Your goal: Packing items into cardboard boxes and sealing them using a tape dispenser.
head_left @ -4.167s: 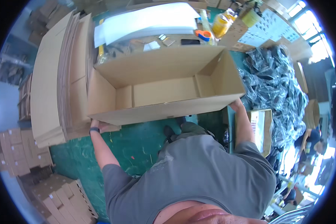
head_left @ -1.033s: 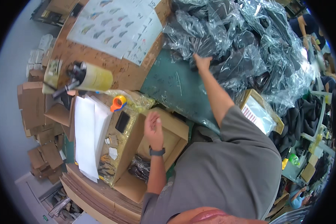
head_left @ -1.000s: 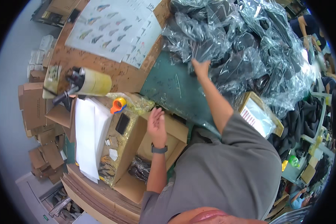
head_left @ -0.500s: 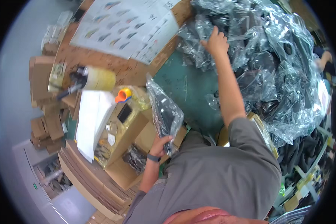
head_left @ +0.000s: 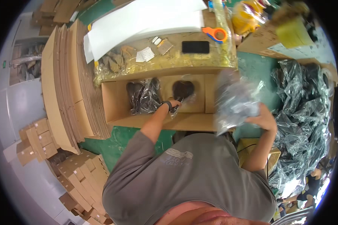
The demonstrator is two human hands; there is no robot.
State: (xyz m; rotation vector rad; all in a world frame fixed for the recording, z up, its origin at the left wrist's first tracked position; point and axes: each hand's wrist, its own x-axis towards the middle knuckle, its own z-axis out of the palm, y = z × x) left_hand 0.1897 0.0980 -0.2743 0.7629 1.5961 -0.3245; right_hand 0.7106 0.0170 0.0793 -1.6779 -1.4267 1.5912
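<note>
A long open cardboard box [head_left: 157, 122] lies in front of me. Inside it, my left hand [head_left: 174, 104] is closed on a clear plastic bag holding a dark piece [head_left: 183, 89], broad and rounded at one end like a bicycle saddle. More dark bagged pieces [head_left: 143, 95] lie in the box's left part. At the box's right end, my right hand [head_left: 262, 118] grips another clear plastic bag [head_left: 238, 103], smeared by motion; something dark shows inside, its shape unclear.
Behind the box, a work surface [head_left: 127, 67] bears white sheets [head_left: 146, 20], a black phone [head_left: 195, 47] and an orange tape dispenser [head_left: 216, 34]. Flattened cartons [head_left: 73, 82] stand at left. A heap of bagged dark pieces [head_left: 304, 123] covers the right side.
The view has turned left onto the box. My left hand has brought its bagged piece down into the box. My right hand has taken a bag from the heap and carried it to the box.
</note>
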